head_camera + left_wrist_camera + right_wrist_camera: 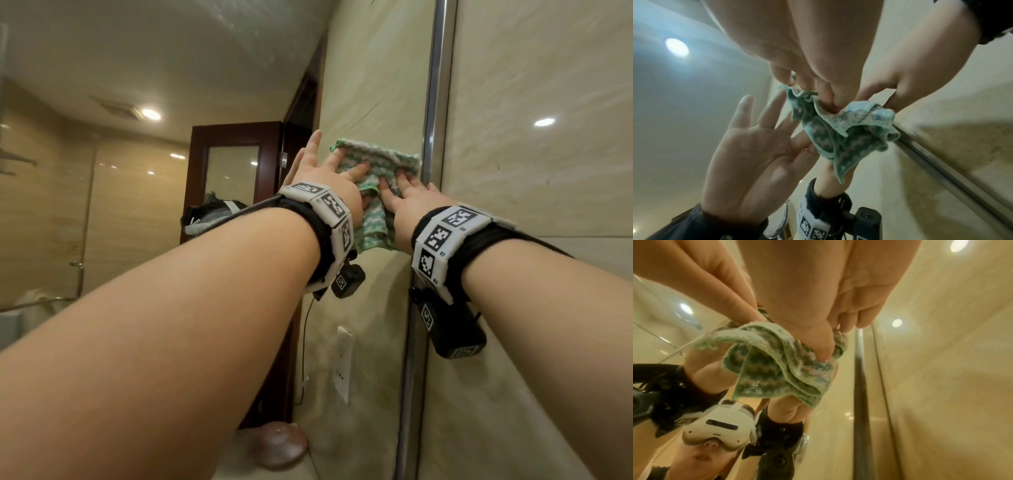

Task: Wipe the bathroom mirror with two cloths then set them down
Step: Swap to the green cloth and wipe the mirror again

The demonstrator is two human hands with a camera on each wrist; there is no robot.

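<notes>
Head view: I have both hands up high on the mirror (pixel 363 85), close to its metal edge strip (pixel 438 102). I am there because, I judge, this corner is the part being wiped. My left hand (pixel 325 178) and right hand (pixel 407 202) lie side by side on the green cloth (pixel 380 159), which sits pinned flat against the glass and just beside the strip.

My left fingers (pixel 359 168) are spread and straight, pushing into the upper part of the cloth. My little finger lies off it, on the bare glass. My right fingers (pixel 404 176) are straight too and pressed on the fabric. I keep my palms flat rather than gripping, so that the pressure spreads and the cloth rubs the glass instead of bunching.

In the wrist views the loose lower folds hang free under my hands, and my right thumb digs into them, which probably keeps the cloth from sliding down. The fabric is so crumpled that I cannot tell whether it is one cloth or two overlapping. Setting down is not yet due.
</notes>
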